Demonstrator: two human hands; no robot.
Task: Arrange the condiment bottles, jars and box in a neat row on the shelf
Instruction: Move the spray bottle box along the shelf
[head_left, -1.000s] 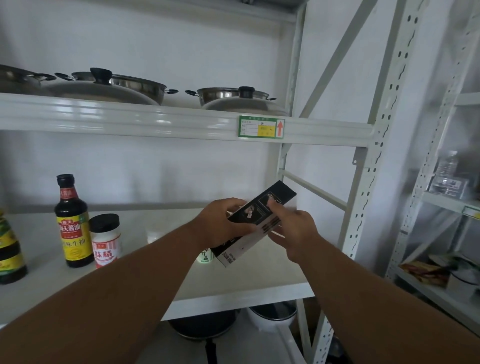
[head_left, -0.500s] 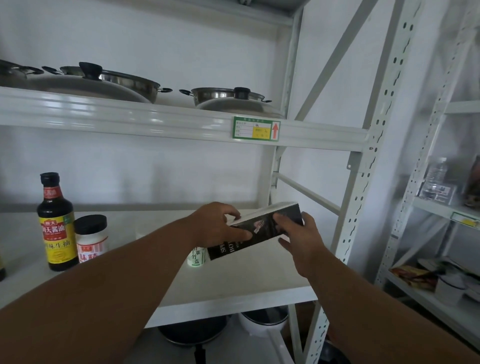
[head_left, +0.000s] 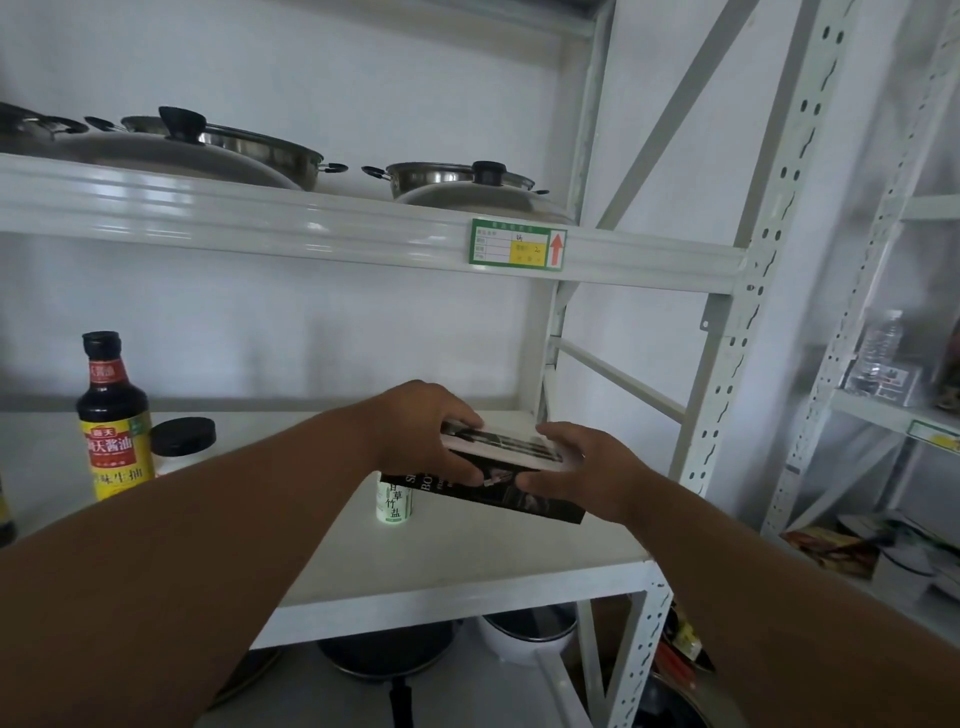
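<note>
The long black rectangular cardboard box with white side panel (head_left: 498, 467) is held above the white metal shelf (head_left: 467, 561), near its right end, clear of the surface as far as can be judged. The left hand (head_left: 421, 431) grips the box's left end, fingers (head_left: 457, 415) curled over the top edge and thumb pressed on the near black face. The right hand (head_left: 587, 467) takes the right end, fingers wrapped round the far side and thumb on the near face. Both sets of fingers are clamped on the box. The two-ended hold appears intended to control the box's rotation while it is brought to a resting attitude.

The box's long axis runs left to right, roughly parallel to the shelf's front edge, with the right end slightly lower. The printed black face is turned toward the wearer, the white panel uppermost.

Directly below the left fingers stands a small white cylindrical salt bottle with green lettering (head_left: 395, 501), partly hidden by the box; whether they touch cannot be told. Well to the left of the fingers stand a dark soy sauce bottle with yellow and red label (head_left: 111, 415) and, just beside it, a white jar with black lid (head_left: 183, 441), both upright.

Judgement: lowering the box risks knocking the salt bottle.
</note>
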